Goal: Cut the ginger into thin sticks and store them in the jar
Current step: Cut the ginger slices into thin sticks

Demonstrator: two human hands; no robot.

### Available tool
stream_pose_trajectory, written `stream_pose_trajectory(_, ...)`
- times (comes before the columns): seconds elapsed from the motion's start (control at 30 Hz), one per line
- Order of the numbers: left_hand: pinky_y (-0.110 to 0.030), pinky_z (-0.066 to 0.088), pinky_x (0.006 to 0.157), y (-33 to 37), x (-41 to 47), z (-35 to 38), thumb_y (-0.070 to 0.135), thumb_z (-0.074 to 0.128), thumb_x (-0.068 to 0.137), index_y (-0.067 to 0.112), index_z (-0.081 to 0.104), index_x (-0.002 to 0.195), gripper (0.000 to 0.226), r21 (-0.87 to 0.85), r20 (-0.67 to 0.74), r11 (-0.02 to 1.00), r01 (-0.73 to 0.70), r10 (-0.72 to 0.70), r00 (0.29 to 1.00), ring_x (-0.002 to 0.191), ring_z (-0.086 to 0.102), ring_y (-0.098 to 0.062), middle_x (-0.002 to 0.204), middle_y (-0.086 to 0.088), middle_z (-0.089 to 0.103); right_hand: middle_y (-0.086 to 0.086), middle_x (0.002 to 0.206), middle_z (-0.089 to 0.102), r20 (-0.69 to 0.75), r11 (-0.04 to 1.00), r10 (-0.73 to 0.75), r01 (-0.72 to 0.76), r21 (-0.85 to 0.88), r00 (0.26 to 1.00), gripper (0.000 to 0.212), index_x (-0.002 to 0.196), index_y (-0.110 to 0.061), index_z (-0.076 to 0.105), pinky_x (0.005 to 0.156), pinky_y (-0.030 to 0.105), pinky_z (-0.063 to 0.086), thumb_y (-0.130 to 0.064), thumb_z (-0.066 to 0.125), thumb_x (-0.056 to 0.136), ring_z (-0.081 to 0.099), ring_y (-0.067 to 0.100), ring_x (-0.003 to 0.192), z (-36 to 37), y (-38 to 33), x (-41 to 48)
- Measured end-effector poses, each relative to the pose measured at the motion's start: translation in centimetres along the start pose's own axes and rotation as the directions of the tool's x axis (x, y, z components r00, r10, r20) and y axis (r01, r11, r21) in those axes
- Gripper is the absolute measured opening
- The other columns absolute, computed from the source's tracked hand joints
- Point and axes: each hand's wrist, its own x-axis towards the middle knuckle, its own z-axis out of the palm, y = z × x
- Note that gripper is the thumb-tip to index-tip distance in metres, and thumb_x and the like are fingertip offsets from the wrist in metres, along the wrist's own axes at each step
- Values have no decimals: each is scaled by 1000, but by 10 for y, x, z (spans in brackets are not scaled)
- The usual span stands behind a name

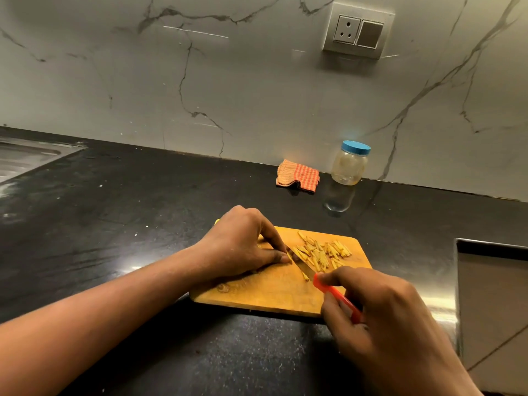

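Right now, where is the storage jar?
In the head view the jar stands lid on at the back of the counter by the marble wall, just right of the checked cloth, beyond the cutting board.

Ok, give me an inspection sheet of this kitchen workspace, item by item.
Surface: black countertop with a wooden cutting board lying on it.
Job's things: ginger sticks piled on the board's far right; ginger piece by the blade; knife with an orange handle; jar by the wall, blue lid on, apart from the board.
Clutter: checked cloth beside the jar.
Hands: left hand pinches the ginger piece; right hand grips the knife handle.
Cables: nothing seen.
Surroundings: marble wall with a socket plate; sink at far left.
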Motion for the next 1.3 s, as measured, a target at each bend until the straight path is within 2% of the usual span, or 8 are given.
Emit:
stream_pose_trajectory(0.1,-32,54,97,0,0,0,34,79,80,29,79,92,13,-5,11,1000,4,-3,1000,98,64,-5,93,16,74,-21,69,59,-16,1000,-4,5,10,1000,22,94,-29,72,46,7,34,-36,59,77,53,0,53,1,-1,0)
stream_pose_trajectory(0.27,-30,52,97,0,0,-1,34,78,81,28,79,96,16,6,21,1000,-3,3,1000,99,64,-4,95,15,75,-22,69,55,-22,1000,-8,9,25,1000,23,94,-29,72,46,5,32,-37,59,76,52,-1,52,2,-1,0)
stream_pose_trajectory(0.5,-26,53,95,3,0,-1,33,76,84,27,79,100,18,72,27,997,-36,34,999,98,63,-6,99,12,75,-16,74,66,-3,1000,-6,6,28,1000,25,96,-28,73,46,6,37,-36,60,75,56,2,54,4,-2,-2)
stream_pose_trajectory(0.63,-28,55,94,2,1,-1,33,75,84,26,79,102,19,96,31,994,-53,50,998,96,65,-7,100,12,75,-19,69,60,0,1000,-9,9,24,1000,23,93,-27,73,45,3,34,-33,63,73,53,-2,52,4,-4,-2)
stream_pose_trajectory(0.9,-28,55,94,-1,1,-5,29,73,88,27,77,107,20,130,95,987,-90,78,992,95,66,-7,105,11,75,-15,79,67,49,1000,-9,10,-15,999,24,95,-27,71,51,10,42,-35,57,77,58,2,62,9,-5,6)
stream_pose_trajectory(1.03,-27,54,94,0,2,-6,29,72,89,27,77,109,21,161,121,981,-111,92,988,96,66,-7,107,11,75,-12,84,64,49,999,-20,22,-34,999,25,103,-28,66,62,25,51,-36,52,84,58,6,72,16,-5,15)
stream_pose_trajectory(1.13,-24,55,90,-1,2,-7,29,72,89,26,76,110,22,164,116,980,-111,92,989,93,65,-8,108,10,74,-10,90,64,50,999,-39,41,-34,998,22,108,-28,64,67,26,53,-33,55,89,58,7,76,21,-6,17)
stream_pose_trajectory(1.3,-23,56,89,-2,3,-6,28,72,89,23,77,109,21,145,110,984,-106,90,990,89,65,-8,106,9,74,-10,78,66,51,997,-50,53,-61,997,25,98,-25,69,53,22,53,-34,54,80,59,6,62,15,-4,4)
